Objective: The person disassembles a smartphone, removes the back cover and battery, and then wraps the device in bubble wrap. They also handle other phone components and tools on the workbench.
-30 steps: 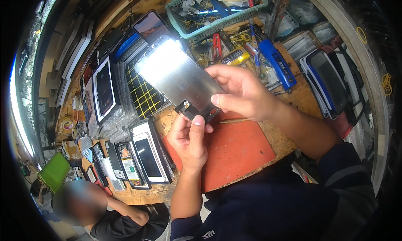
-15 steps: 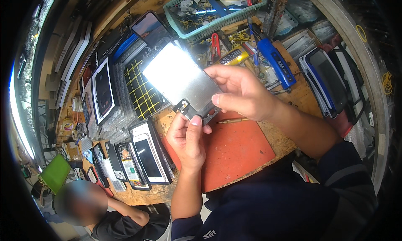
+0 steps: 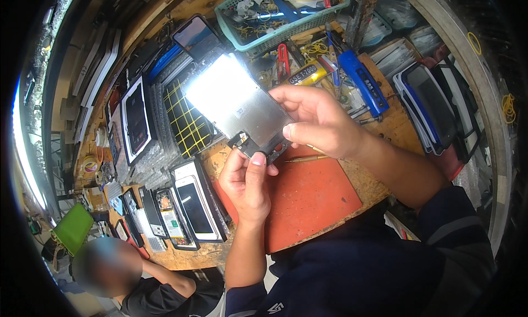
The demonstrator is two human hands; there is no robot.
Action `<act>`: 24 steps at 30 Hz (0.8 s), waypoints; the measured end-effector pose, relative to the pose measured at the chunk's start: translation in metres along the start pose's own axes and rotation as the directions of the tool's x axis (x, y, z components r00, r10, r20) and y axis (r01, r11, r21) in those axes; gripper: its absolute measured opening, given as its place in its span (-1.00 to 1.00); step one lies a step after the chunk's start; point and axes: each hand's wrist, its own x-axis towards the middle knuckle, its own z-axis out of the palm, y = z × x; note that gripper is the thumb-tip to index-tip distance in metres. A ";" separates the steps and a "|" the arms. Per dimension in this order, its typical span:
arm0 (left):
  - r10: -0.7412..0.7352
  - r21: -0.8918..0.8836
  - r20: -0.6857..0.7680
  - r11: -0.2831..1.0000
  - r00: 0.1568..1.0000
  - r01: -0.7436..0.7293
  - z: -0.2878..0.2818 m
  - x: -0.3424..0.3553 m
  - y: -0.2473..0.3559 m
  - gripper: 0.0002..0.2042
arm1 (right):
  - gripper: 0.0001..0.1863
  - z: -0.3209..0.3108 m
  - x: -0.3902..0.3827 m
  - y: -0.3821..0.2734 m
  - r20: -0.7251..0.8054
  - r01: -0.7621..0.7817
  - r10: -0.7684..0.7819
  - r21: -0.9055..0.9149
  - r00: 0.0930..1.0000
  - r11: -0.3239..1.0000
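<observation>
A flat phone screen assembly, metal-backed with a dark frame, is held tilted between both hands above the bench; glare whitens its far part. My left hand pinches the near end, thumb on top, beside a small dark part with a flex piece. On the right edge, my right hand grips with thumb on the plate's side and fingers partly hidden behind. Beneath lies a red-orange mat, with a thin brass-coloured screwdriver-like tool near its far edge.
Opened phones and stacked screens crowd the left. A teal basket of tools and tape stands far back. Yellow-black tube, blue tool and red-handled pliers lie beyond my right hand. Another person sits lower left.
The glare on the plate has shifted toward its far end, as the assembly tilts slightly. My right thumb has slid a little to the right along the edge.
</observation>
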 end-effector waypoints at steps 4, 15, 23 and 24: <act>0.010 0.002 0.000 1.000 1.000 -0.010 0.000 0.001 -0.001 -0.81 | -0.51 -0.003 0.000 0.002 0.018 -0.014 0.014 0.012 1.000 1.000; -0.031 0.123 0.119 0.992 0.992 0.016 0.001 -0.005 -0.008 -0.92 | -0.46 0.008 0.002 0.022 -0.125 0.188 -0.220 -0.228 0.968 0.955; -0.006 -0.046 0.091 0.999 0.996 0.010 -0.011 0.003 -0.015 -0.60 | -0.35 0.002 0.000 0.019 -0.079 0.004 0.004 0.101 0.997 0.995; -0.010 -0.068 0.057 0.998 0.998 0.014 -0.013 0.005 -0.014 -0.61 | -0.30 0.001 -0.001 0.018 -0.054 -0.038 0.046 0.144 0.997 0.989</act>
